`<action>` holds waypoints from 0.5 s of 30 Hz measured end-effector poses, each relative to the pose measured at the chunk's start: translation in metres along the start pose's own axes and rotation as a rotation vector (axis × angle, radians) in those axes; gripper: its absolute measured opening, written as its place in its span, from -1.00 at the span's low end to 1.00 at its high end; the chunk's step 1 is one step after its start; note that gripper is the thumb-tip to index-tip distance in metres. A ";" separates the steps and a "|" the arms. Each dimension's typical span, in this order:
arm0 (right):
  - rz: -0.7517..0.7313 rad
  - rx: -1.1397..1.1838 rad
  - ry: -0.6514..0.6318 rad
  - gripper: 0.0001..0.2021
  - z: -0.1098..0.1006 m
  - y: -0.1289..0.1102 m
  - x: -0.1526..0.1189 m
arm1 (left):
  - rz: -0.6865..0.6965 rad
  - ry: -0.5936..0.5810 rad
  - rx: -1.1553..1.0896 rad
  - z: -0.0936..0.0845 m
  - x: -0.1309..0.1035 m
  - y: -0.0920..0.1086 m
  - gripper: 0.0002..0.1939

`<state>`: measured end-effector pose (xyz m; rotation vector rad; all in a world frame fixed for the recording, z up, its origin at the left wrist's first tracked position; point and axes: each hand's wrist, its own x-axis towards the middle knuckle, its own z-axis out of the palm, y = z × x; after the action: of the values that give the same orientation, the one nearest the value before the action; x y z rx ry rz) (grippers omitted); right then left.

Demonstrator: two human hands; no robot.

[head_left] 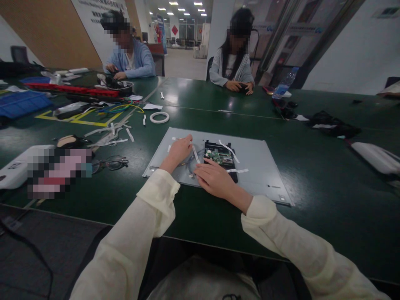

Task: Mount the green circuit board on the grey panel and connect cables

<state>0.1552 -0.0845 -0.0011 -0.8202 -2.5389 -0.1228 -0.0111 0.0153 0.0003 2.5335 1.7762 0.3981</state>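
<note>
A grey metal panel [256, 160] lies flat on the green table. On it sits a black frame holding a green circuit board [220, 156], with white tape strips [229, 151] across its edges. Grey cables [190, 163] run to the left of the board. My left hand [178, 153] is over the panel's left part, fingers closed at the upper end of a white strip [196, 154]. My right hand [214, 178] rests by the board's lower left edge, fingers extended over the cables and the strip's lower end.
Left of the panel are eyeglasses [114, 163], tape scraps [114, 134], a tape roll [159, 117] and a white case [25, 164]. A blue basket [23, 104] stands far left. Two people sit across the table [193, 98]; a bottle [286, 83] stands at the back right.
</note>
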 end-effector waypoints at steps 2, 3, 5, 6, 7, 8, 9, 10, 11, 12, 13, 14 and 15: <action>-0.041 0.015 0.008 -0.78 -0.001 -0.001 -0.001 | 0.006 -0.005 0.006 -0.001 -0.002 0.001 -0.72; -0.056 0.018 0.005 -0.78 -0.003 -0.003 -0.002 | 0.011 -0.005 0.008 -0.001 -0.004 0.002 -0.72; -0.074 0.014 -0.023 -0.76 -0.007 -0.007 -0.002 | 0.035 -0.006 0.007 -0.003 -0.007 0.003 -0.71; -0.078 0.009 -0.042 -0.73 -0.009 -0.009 -0.002 | 0.053 -0.007 0.006 -0.003 -0.009 0.003 -0.70; -0.081 0.004 -0.064 -0.70 -0.011 -0.011 -0.002 | 0.071 -0.007 0.003 -0.004 -0.011 0.003 -0.70; -0.084 0.000 -0.089 -0.66 -0.012 -0.013 -0.001 | 0.086 -0.007 0.002 -0.004 -0.013 0.002 -0.69; -0.086 -0.002 -0.114 -0.64 -0.014 -0.014 -0.001 | 0.098 -0.004 0.000 -0.004 -0.014 0.002 -0.69; -0.088 0.000 -0.134 -0.62 -0.014 -0.015 -0.001 | 0.107 0.001 -0.003 -0.004 -0.015 0.002 -0.68; -0.088 0.005 -0.151 -0.61 -0.015 -0.015 -0.001 | 0.114 0.008 -0.006 -0.003 -0.015 0.001 -0.68; -0.087 0.013 -0.164 -0.60 -0.015 -0.015 0.000 | 0.119 0.015 -0.012 -0.002 -0.015 0.000 -0.67; -0.083 0.023 -0.167 -0.60 -0.014 -0.014 0.000 | 0.123 0.021 -0.017 -0.001 -0.015 0.000 -0.67; -0.077 0.033 -0.164 -0.60 -0.014 -0.014 0.000 | 0.124 0.027 -0.023 0.000 -0.014 -0.001 -0.67; -0.069 0.042 -0.157 -0.60 -0.013 -0.013 0.000 | 0.125 0.031 -0.029 0.000 -0.014 -0.002 -0.67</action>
<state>0.1533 -0.0980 0.0113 -0.7524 -2.7087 -0.0275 -0.0170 0.0029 -0.0031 2.6408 1.6134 0.4661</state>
